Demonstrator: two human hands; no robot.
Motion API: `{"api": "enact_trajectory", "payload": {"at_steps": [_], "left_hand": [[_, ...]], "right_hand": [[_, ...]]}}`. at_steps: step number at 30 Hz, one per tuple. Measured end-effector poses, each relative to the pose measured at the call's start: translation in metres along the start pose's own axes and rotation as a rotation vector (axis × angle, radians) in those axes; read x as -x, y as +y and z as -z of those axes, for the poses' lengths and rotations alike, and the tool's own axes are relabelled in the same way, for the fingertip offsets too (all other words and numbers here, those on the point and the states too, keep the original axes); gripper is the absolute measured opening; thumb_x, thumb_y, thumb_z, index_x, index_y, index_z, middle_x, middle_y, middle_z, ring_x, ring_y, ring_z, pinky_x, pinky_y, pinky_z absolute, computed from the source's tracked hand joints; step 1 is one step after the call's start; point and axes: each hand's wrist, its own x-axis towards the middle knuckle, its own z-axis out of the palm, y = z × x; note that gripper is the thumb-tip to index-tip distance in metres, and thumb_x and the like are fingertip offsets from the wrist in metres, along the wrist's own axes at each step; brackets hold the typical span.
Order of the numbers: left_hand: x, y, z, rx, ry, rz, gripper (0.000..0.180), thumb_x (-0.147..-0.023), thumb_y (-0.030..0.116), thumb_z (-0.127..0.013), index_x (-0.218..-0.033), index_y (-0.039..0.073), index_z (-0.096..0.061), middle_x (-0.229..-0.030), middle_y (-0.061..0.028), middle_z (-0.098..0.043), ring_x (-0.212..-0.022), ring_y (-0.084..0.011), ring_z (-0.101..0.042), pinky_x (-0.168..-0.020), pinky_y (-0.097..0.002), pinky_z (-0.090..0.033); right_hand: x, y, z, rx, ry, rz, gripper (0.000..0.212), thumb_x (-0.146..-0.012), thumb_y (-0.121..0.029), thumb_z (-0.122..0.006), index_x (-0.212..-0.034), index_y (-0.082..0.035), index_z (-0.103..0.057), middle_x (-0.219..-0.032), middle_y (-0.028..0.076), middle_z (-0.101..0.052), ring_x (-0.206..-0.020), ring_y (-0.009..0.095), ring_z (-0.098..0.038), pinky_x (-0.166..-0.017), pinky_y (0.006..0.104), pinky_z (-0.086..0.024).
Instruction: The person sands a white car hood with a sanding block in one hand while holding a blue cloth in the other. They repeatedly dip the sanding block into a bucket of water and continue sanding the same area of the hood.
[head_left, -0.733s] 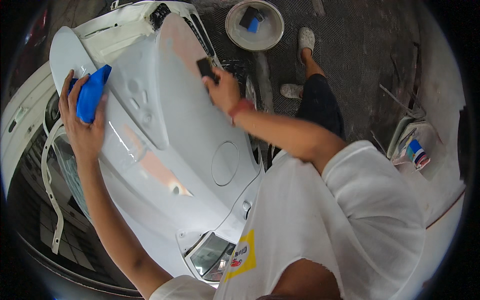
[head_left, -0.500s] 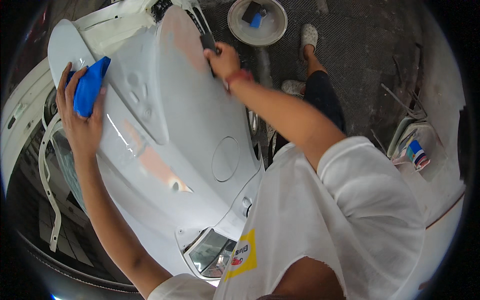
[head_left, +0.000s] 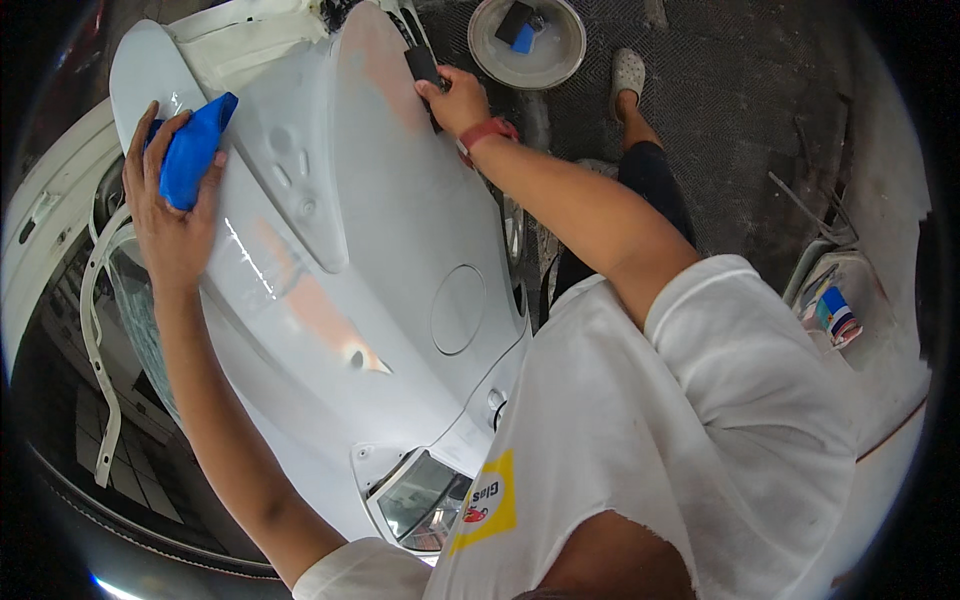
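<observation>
My left hand [head_left: 172, 225] is wrapped round a folded blue cloth [head_left: 193, 152] and rests at the far left of a pale grey car body panel [head_left: 385, 215]. My right hand [head_left: 460, 102] grips a dark sanding block [head_left: 423, 64]. That block lies at the far right edge of the panel, beside a pinkish patch [head_left: 393, 75]; the fingers hide part of it. Another pinkish patch [head_left: 325, 318], with a small dark spot at its near end, runs along the ridge nearer to me. A round fuel door outline [head_left: 459, 309] is on the near right of the panel.
On the dark textured floor stands a metal basin [head_left: 527, 72] with cloudy water, a black block and a blue piece. A light fixture opening [head_left: 425, 500] lies near my body. At the right, a tray [head_left: 850, 290] holds a blue-and-white tube. My shoe [head_left: 629, 75] is beside the car.
The whole view has shifted slightly. My right hand has slid a little farther along the panel edge with the sanding block. My left hand keeps its hold on the blue cloth.
</observation>
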Motion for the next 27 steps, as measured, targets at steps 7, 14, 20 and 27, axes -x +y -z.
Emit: {"api": "enact_trajectory", "payload": {"at_steps": [7,14,20,27], "left_hand": [[0.008,-0.004,0.001,-0.043,0.008,-0.026,0.057,-0.094,0.034,-0.088,-0.147,0.021,-0.072,-0.166,-0.0139,-0.059,-0.151,-0.0429,-0.055,-0.124,-0.0607,-0.045],[0.008,-0.003,0.001,-0.027,0.015,0.011,0.057,-0.095,0.035,-0.088,-0.148,0.022,-0.072,-0.165,-0.0144,-0.059,-0.151,-0.0427,-0.056,-0.125,-0.0607,-0.045],[0.001,-0.002,-0.006,-0.023,0.042,-0.055,0.056,-0.095,0.035,-0.088,-0.147,0.022,-0.072,-0.165,-0.0142,-0.059,-0.150,-0.0428,-0.057,-0.124,-0.0609,-0.045],[0.001,-0.003,-0.003,-0.025,0.045,-0.021,0.055,-0.094,0.033,-0.087,-0.145,0.021,-0.072,-0.166,-0.0138,-0.059,-0.151,-0.0430,-0.056,-0.124,-0.0605,-0.044]], "right_hand": [[0.073,0.022,0.003,-0.049,0.026,0.379,0.063,-0.094,-0.029,-0.087,-0.147,0.000,-0.071,-0.142,0.028,-0.074,-0.135,0.042,-0.070,-0.120,0.0434,-0.053],[0.046,-0.013,0.018,0.026,-0.092,0.051,0.056,-0.098,-0.025,-0.084,-0.144,0.004,-0.070,-0.138,0.029,-0.075,-0.132,0.041,-0.072,-0.114,0.0443,-0.055],[0.069,0.014,-0.003,0.044,0.103,0.137,0.048,-0.098,-0.029,-0.082,-0.133,0.004,-0.076,-0.124,0.029,-0.080,-0.117,0.044,-0.077,-0.103,0.0489,-0.060],[0.078,-0.004,0.002,0.043,0.025,0.130,0.052,-0.100,-0.025,-0.080,-0.143,0.003,-0.070,-0.137,0.029,-0.075,-0.129,0.043,-0.073,-0.111,0.0453,-0.057]]}}
